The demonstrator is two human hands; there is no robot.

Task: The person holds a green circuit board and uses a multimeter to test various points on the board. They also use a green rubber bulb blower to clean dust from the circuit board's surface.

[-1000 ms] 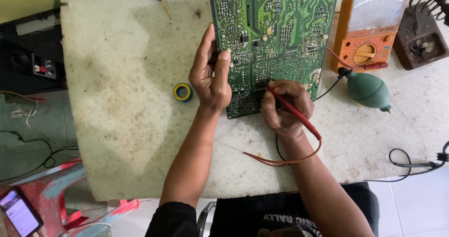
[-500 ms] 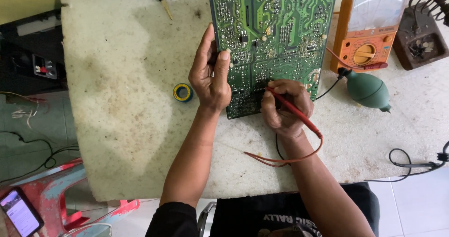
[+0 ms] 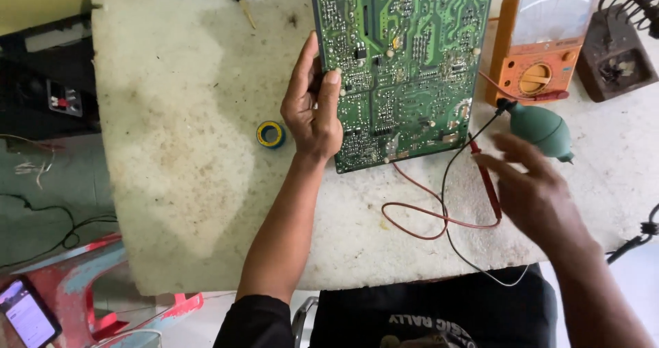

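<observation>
Holding a green circuit board (image 3: 405, 66) steady on the table (image 3: 178, 149).
Left hand (image 3: 312, 111) gripped its edge; right hand (image 3: 535, 190), fingers spread, hovered empty over the red probe (image 3: 486, 176).

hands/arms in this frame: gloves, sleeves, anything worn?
Both hands are bare: no gloves, and no rings or watch that I can make out. The left hand and right hand lead into bare forearms. The left arm ends in a black short sleeve at the lower edge; the right arm's sleeve is out of frame. The right hand is motion-blurred.
</observation>
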